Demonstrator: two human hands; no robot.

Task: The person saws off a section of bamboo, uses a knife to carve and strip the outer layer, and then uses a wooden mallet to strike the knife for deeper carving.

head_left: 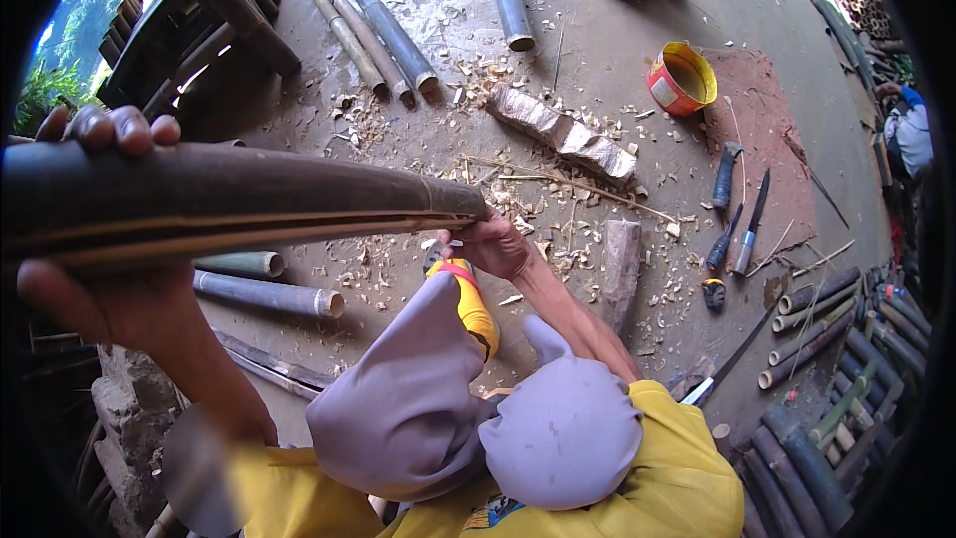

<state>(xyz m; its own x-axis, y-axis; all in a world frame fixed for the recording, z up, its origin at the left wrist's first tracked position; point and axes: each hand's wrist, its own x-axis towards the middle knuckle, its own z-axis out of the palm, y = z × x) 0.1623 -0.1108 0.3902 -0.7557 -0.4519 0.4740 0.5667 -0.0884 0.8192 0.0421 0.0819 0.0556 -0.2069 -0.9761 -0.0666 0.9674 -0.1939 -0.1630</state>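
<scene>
A dark bamboo pole (pixel 299 179) with a long split or slot along its side crosses the left half of the head view, raised above my knees. My left hand (pixel 124 299) is wrapped round its thick near part, fingers over the top and thumb underneath. At the pole's far right end, my right hand (pixel 498 244) is closed, its fingers against the end. A small pale bit shows at those fingertips, too small to name. Just below lies a yellow and black object (pixel 476 314) with a red band, partly hidden by my knee.
Wood shavings and a notched wood block (pixel 563 134) lie ahead, with bamboo lengths (pixel 383 25) beyond. A red-yellow bucket (pixel 684 80), a knife (pixel 754 224) and dark-handled tools (pixel 727 176) are at right. Stacked bamboo (pixel 812 329) fills the lower right; another person (pixel 908 134) is at the right edge.
</scene>
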